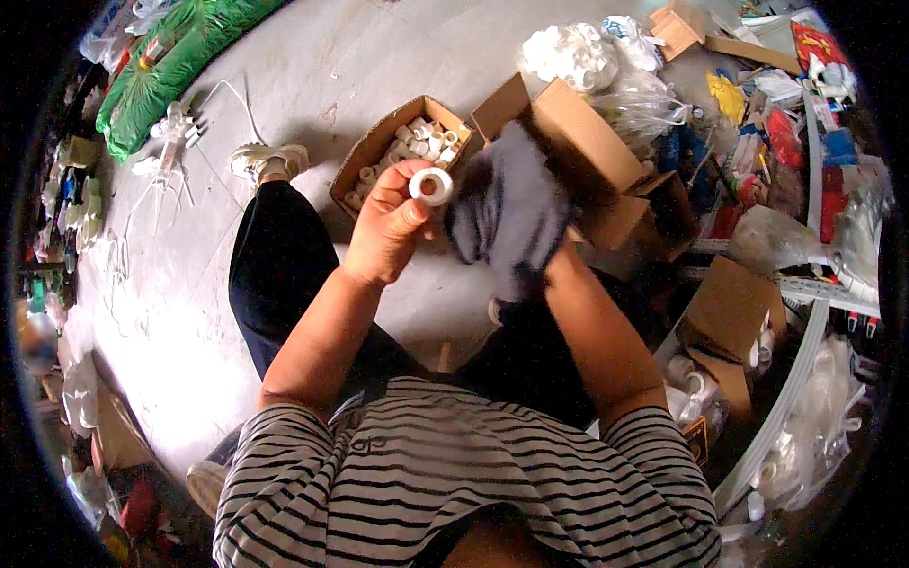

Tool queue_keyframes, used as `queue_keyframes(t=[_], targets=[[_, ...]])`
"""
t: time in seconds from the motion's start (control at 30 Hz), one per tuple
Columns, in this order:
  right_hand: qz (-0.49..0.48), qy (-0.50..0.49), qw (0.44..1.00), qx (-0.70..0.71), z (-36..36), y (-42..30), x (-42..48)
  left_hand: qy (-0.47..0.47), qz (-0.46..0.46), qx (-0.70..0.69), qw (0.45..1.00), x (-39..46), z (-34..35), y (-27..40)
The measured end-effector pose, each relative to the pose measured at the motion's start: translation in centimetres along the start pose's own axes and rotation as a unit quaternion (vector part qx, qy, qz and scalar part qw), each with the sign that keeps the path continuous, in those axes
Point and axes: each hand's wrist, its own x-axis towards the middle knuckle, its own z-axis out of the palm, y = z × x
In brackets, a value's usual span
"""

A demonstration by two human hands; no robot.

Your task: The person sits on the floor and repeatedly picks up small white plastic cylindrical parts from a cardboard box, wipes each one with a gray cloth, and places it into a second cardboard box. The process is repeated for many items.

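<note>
My left hand point(390, 227) pinches a white plastic pipe fitting point(445, 186) between thumb and fingers, its round open end facing up toward me. A grey cloth point(508, 206), blurred, hangs over my right hand point(566, 250) just to the right of the fitting. The cloth hides most of that hand's fingers, but it appears gripped there. Beyond my left hand, on the floor, sits an open cardboard box point(361, 151) with many similar white fittings point(429, 140) in it. Behind the cloth stands a second open cardboard box point(586, 135), its inside partly hidden.
White plastic bags point(572, 57) lie at the upper right, near a cluttered heap of packages point(767, 142). Long green plastic-wrapped bundles point(177, 64) lie at the upper left, with white cords point(170, 153) below them. Another cardboard box point(731, 302) stands on my right.
</note>
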Motion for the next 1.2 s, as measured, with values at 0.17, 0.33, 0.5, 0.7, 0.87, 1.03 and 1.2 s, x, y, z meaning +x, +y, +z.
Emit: queue_keyframes(t=[0.17,0.33,0.5,0.7,0.87,1.03,1.2], targets=[[0.205,-0.024,0.819,0.535,-0.3,-4.2,-3.1,0.005,-0.033,-0.049,0.998,-2.5,2.6,0.2],[0.05,0.029,0.938,0.342,-0.5,-4.1,-4.5,0.035,0.057,0.181,0.981,-4.7,4.7,1.0],[0.01,0.058,0.973,0.225,0.3,-4.0,-5.5,0.058,0.234,0.501,0.831,-5.8,5.6,0.8],[0.395,-0.035,0.698,0.596,-1.0,-5.0,-4.6,-0.082,0.374,0.557,0.737,-6.2,5.4,0.5],[0.055,-0.228,0.873,0.428,-1.1,-3.7,-5.3,0.003,0.223,0.183,0.958,-7.0,7.2,-0.9],[0.125,-0.167,0.894,0.396,-2.6,-4.1,-5.9,0.01,0.072,-0.066,0.995,-5.4,6.3,0.3],[0.231,-0.079,0.82,0.518,-4.0,-6.0,-5.4,0.032,0.036,-0.028,0.998,-5.2,5.1,0.2]])
